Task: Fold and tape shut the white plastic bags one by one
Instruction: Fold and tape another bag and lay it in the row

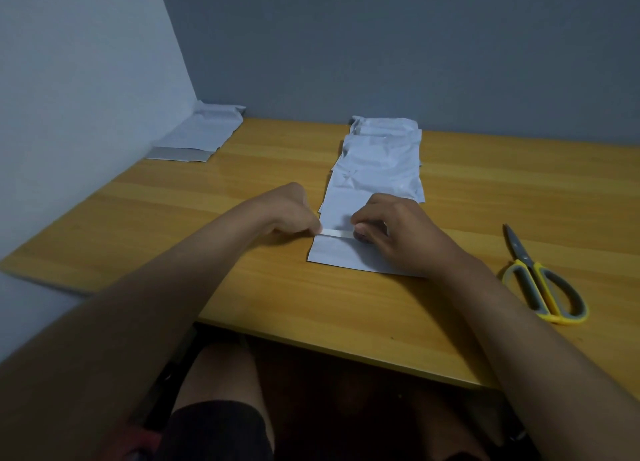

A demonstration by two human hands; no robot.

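A white plastic bag point(346, 252) lies flat on the wooden table point(242, 287), under both hands. The left hand point(291, 209) pinches one end of a narrow strip point(337, 232) at the bag's left edge; the right hand point(394, 226), fingers curled, pinches the strip's other end and rests on the bag. Scissors point(543, 287) lie well right of the right hand. Beyond the hands, a row of white bags point(377, 162) overlaps toward the wall; far beyond the left hand lies another bag point(201, 134)
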